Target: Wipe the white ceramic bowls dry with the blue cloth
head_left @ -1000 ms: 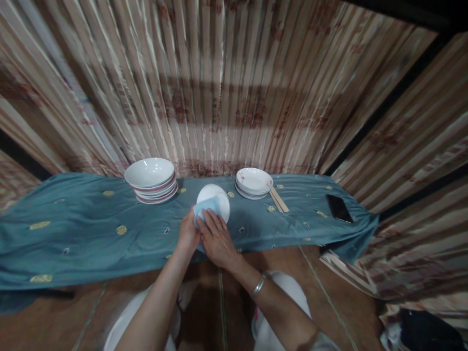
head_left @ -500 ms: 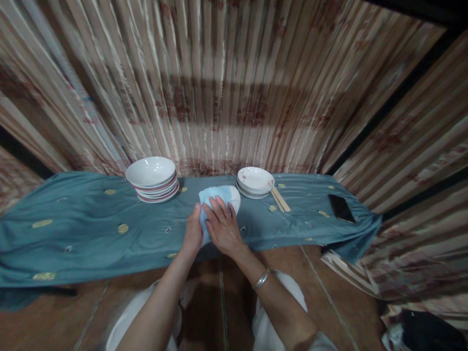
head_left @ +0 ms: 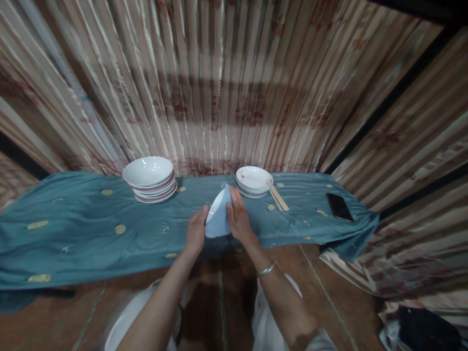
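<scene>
A small white dish (head_left: pixel 216 206) is held tilted on its edge, above the front part of the covered table. My left hand (head_left: pixel 196 229) grips the dish by its left side, fingers closed. Wrapped around the right side and underside of the dish is a light blue cloth (head_left: pixel 220 226). My right hand (head_left: pixel 239 218) is closed on that cloth and presses it against the dish; the lower part of the dish is hidden by it.
A stack of white bowls (head_left: pixel 148 173) stands left on the teal tablecloth (head_left: pixel 91 234). Right of centre are stacked flowered plates (head_left: pixel 255 179), with wooden chopsticks (head_left: pixel 279 199) beside them. A black phone (head_left: pixel 339 206) lies farther right. A pleated curtain (head_left: pixel 219 87) hangs behind.
The dish has been turned up onto its edge, its inside now facing left. My right hand has shifted from on top of the cloth to the dish's right side.
</scene>
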{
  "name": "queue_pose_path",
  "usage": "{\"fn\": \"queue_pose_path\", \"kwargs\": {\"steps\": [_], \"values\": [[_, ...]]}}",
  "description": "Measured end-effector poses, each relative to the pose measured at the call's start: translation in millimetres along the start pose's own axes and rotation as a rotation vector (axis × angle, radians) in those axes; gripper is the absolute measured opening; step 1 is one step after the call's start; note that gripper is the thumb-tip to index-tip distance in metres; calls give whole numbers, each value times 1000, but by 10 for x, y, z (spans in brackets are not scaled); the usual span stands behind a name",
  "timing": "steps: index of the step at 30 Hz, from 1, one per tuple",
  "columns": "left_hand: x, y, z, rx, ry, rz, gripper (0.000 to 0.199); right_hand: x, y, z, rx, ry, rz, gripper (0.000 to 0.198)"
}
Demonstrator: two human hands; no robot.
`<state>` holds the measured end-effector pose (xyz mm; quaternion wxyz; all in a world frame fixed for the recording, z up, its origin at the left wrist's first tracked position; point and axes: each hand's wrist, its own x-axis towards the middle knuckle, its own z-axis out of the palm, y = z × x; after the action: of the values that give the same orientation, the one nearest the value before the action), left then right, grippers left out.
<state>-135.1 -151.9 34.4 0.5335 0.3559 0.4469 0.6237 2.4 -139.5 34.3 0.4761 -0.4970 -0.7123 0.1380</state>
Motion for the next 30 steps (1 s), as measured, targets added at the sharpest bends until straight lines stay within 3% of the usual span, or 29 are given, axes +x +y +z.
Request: {"fn": "queue_pose_path", "kwargs": {"steps": [4, 8, 13, 18, 30], "values": [[-64, -71, 83, 8, -29, 35, 19, -49, 34, 148, 185, -25, 163, 60], [-79, -88, 118, -107, -13, -17, 30, -80, 29, 273, 239, -10, 210, 68], [-69, 6, 116, -245, -28, -161, 54, -100, 70, 335, 237, -11, 199, 67], [-20, 70, -8, -99, 5, -123, 49, -172, 96, 456, 208, -47, 186, 68], [115, 94, -253, 72, 245, -284, 51, -497, -158, 543, 15, -120, -31, 54]]}}
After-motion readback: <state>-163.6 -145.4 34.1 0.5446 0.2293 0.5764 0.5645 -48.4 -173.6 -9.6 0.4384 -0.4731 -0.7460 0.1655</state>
